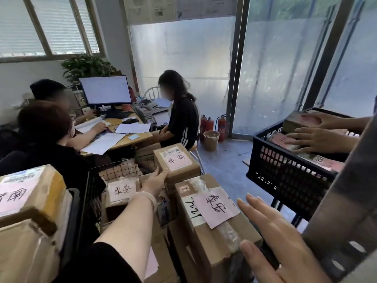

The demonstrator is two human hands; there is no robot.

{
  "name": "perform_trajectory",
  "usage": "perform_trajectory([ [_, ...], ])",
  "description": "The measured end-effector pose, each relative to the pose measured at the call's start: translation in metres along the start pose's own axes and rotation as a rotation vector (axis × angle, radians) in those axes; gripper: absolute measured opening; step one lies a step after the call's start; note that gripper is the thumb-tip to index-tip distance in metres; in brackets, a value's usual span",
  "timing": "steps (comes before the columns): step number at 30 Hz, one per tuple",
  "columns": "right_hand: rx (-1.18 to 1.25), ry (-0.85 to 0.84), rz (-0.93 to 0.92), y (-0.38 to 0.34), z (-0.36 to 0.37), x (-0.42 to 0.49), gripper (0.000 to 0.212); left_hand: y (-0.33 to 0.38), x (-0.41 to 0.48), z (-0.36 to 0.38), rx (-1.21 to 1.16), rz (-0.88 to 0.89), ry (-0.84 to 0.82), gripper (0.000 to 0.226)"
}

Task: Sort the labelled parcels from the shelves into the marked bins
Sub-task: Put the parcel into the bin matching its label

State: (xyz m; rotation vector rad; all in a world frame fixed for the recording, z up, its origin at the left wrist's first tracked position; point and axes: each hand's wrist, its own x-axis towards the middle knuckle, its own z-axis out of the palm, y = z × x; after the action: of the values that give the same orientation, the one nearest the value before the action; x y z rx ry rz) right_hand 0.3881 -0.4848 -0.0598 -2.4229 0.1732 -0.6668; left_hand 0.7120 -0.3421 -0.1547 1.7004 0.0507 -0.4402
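— Which parcel is being handled?

— The small brown cardboard box with the pink handwritten label. It sits on top of stacked parcels at the right end of the black wire basket.

— Is it held?

— The left hand is against its near left corner, thumb on the edge. The other fingers are hidden behind the hand, so I can't tell whether they curl under or only press.

— How would it handle?

— I'd guess light for its size and stiff. The cardboard looks square and undented, and the tape is flat. The taped faces could be slick, so I'd take it by two opposite sides or under the bottom edge rather than by the label. It's perched high, and a nudge could tip it off the stack.

— And the other hand?

— The right hand is spread flat and holds nothing. It is just right of the basket, beside the large brown cardboard carton with a pink label, which looks much heavier.

— What's further out?

— Well right of the basket there's a black plastic crate. Another person's hands lie flat on the packets in it.
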Motion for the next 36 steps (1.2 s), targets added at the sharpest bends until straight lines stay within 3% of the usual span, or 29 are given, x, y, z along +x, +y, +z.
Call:
perform_trajectory([
  [4,-0.069,-0.083,-0.001,0.001,0.004,0.001,0.063,0.003,-0.004,0.002,0.031,0.019,0.015,0.064],
  [8,-0.173,-0.198,0.057,0.005,0.012,-0.004,0.061,0.014,-0.021,-0.005,0.209,0.103,0.130,0.067],
  [14,-0.296,-0.165,0.003,0.008,0.024,-0.014,0.065,0.027,-0.093,0.001,0.211,0.274,0.201,0.061],
  [19,-0.299,-0.128,0.022,-0.002,0.023,-0.033,0.072,0.026,-0.167,0.015,0.440,0.421,0.243,0.064],
  [30,-0.392,0.021,0.158,-0.030,-0.007,-0.155,0.083,-0.029,-0.320,0.035,0.827,0.849,-0.001,0.074],
  [36,-0.495,0.131,0.272,-0.046,-0.033,-0.250,0.082,-0.069,-0.394,0.064,0.871,1.134,-0.189,0.073],
])
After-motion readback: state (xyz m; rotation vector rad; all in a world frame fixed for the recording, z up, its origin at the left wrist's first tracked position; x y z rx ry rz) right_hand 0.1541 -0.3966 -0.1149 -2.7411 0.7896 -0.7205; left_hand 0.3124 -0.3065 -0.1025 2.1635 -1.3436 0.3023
